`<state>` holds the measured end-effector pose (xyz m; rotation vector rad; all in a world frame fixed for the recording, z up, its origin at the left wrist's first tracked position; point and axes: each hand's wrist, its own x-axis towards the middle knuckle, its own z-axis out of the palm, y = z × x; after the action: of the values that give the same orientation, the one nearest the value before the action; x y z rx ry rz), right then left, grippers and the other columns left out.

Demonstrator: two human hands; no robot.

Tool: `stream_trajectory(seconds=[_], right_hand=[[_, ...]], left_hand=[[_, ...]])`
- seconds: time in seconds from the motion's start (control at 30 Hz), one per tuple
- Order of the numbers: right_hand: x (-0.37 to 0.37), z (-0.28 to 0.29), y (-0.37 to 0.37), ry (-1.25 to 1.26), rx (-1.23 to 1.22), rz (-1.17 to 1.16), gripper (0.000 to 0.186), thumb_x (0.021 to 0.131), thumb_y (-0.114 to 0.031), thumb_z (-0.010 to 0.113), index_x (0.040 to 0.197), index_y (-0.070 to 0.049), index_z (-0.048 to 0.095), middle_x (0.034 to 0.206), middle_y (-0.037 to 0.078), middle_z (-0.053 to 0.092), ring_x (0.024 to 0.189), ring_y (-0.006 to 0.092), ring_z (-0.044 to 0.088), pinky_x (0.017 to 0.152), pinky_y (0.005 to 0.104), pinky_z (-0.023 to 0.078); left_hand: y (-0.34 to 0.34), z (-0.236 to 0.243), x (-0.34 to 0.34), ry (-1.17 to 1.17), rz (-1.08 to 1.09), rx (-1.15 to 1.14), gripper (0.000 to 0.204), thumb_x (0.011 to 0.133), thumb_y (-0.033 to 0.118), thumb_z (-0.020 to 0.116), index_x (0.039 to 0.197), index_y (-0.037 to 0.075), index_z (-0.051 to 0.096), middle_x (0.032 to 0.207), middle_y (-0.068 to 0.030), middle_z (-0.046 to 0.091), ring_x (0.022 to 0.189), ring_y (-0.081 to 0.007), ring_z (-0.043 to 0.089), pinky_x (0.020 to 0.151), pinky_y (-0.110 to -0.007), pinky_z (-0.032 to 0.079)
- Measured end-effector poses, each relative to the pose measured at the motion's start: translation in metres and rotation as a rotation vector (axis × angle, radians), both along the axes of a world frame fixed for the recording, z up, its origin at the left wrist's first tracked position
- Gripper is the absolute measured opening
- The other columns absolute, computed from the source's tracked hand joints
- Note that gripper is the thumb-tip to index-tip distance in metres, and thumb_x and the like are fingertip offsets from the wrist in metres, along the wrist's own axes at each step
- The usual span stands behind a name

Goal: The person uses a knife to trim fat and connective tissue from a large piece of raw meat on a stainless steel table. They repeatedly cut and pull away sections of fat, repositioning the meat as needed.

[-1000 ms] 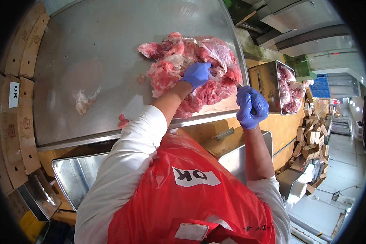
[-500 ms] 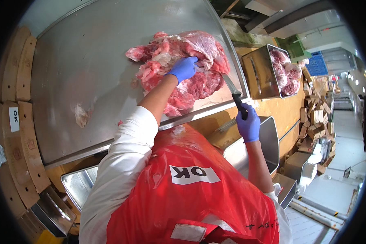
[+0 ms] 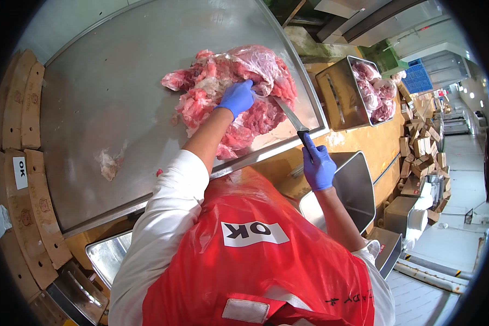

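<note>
A large piece of raw meat (image 3: pixel 258 117), red with white fat and membrane, lies on the steel table (image 3: pixel 119 70). My left hand (image 3: pixel 237 99), in a blue glove, is closed on the meat near its middle, fingertips pressed into a fold. In my blue-gloved right hand (image 3: pixel 319 167) is a knife (image 3: pixel 290 115), gripped by its black handle, with the index finger stretched along it. The blade points up and left over the table's edge, and its tip meets the meat's right part. A small scrap of fat (image 3: pixel 108 164) lies apart on the left.
Right of the table stands a steel bin (image 3: pixel 339 92) with several pieces of meat. Another steel bin (image 3: pixel 358 185) is beside my right forearm, and a steel tray (image 3: pixel 111 252) sits below the table's near edge. Brown cardboard boxes (image 3: pixel 32 206) line the left side. Wooden blocks (image 3: pixel 421 155) are piled far right.
My right hand has moved left and slightly up, bringing the blade further into the meat. My left hand keeps its hold on the meat. The whole view has shifted slightly.
</note>
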<state>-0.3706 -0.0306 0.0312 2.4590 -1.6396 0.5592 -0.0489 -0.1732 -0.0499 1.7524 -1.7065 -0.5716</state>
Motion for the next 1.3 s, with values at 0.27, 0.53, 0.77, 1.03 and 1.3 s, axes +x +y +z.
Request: stream_trajectory(seconds=[0.27,0.53,0.77,1.03,1.3], right_hand=[[0.004,-0.063,-0.003,-0.046,0.033,-0.106,0.054,0.103,-0.027,0.069,0.155,-0.036,0.060,0.086,0.010,0.064,0.064,0.0327,0.067,0.059,0.0478,0.056],[0.055,0.074,-0.050,0.236,0.119,-0.060,0.044,0.105,-0.036,0.065,0.149,-0.031,0.064,0.084,0.022,0.071,0.074,0.0440,0.072,0.067,0.0568,0.057],[0.201,0.238,-0.145,0.843,0.248,0.164,0.026,0.101,-0.026,0.064,0.112,-0.008,0.079,0.109,0.020,0.079,0.101,0.0396,0.076,0.087,0.0501,0.061],[0.285,0.226,-0.195,1.198,0.252,0.305,0.032,0.094,-0.027,0.077,0.110,0.000,0.079,0.112,0.019,0.080,0.101,0.0401,0.077,0.086,0.0479,0.061],[0.206,0.208,-0.216,0.931,0.330,0.330,0.030,0.100,-0.038,0.071,0.116,-0.015,0.082,0.103,0.018,0.080,0.097,0.0388,0.076,0.087,0.0482,0.060]], left_hand=[[0.016,0.013,-0.010,-0.007,0.010,-0.095,0.024,0.099,0.018,0.054,0.112,0.005,0.069,0.105,-0.0249,0.077,0.101,-0.0467,0.074,0.089,-0.057,0.056],[0.005,-0.005,-0.019,0.147,-0.040,-0.238,0.019,0.098,0.017,0.058,0.105,0.006,0.071,0.098,-0.0240,0.076,0.094,-0.0435,0.074,0.083,-0.055,0.057],[-0.005,-0.005,-0.020,0.084,0.081,-0.333,0.016,0.096,0.017,0.062,0.107,0.008,0.070,0.095,-0.0227,0.076,0.090,-0.0450,0.074,0.081,-0.056,0.058],[0.007,0.013,-0.010,0.174,0.083,-0.379,0.018,0.096,0.016,0.063,0.108,0.006,0.071,0.100,-0.0235,0.076,0.093,-0.0452,0.073,0.082,-0.055,0.059],[0.010,0.011,-0.001,0.260,0.006,-0.484,0.012,0.093,0.010,0.065,0.102,0.006,0.071,0.098,-0.0240,0.075,0.091,-0.0463,0.072,0.080,-0.054,0.059]])
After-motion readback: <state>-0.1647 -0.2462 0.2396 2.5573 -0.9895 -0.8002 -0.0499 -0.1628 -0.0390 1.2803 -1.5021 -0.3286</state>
